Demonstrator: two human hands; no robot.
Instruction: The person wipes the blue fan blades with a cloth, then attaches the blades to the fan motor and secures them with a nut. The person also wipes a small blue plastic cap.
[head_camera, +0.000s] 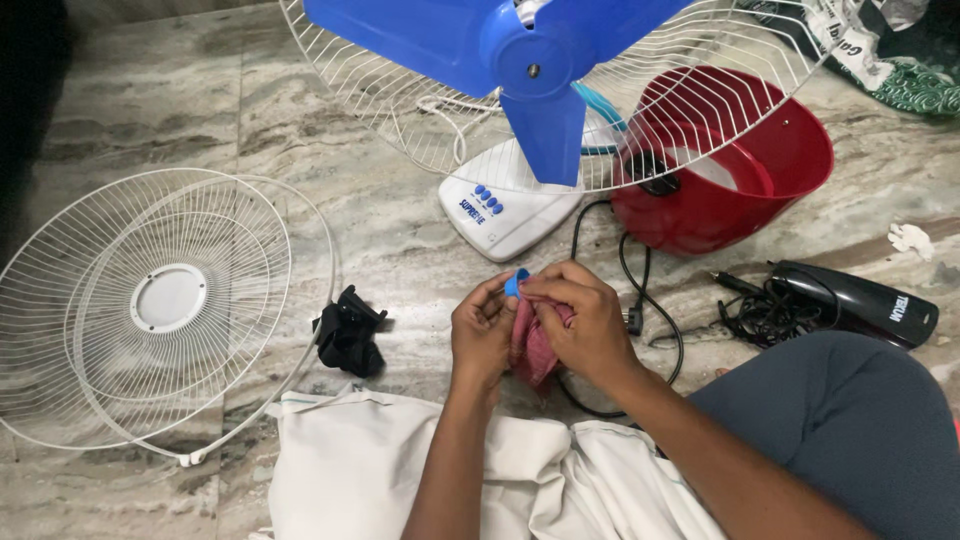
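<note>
White cloth (400, 470) nearest; my left hand (482, 335) and right hand (580, 320) both pinch a blue cap (516, 283) wrapped in a pink rag (532, 350). Cap's tiny, so a loose grip could drop it onto the floor (400, 250).

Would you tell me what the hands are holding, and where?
Both hands, left and right, pinch a small blue cap at its rim, with a pink cloth bunched between them.

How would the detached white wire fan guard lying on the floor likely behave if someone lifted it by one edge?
The white wire fan guard is probably light for its size, being mostly thin wire and gaps. It would likely flex slightly, since only slender spokes join its wide rim to the hub. Lying flat, it seems unlikely to roll.
</note>
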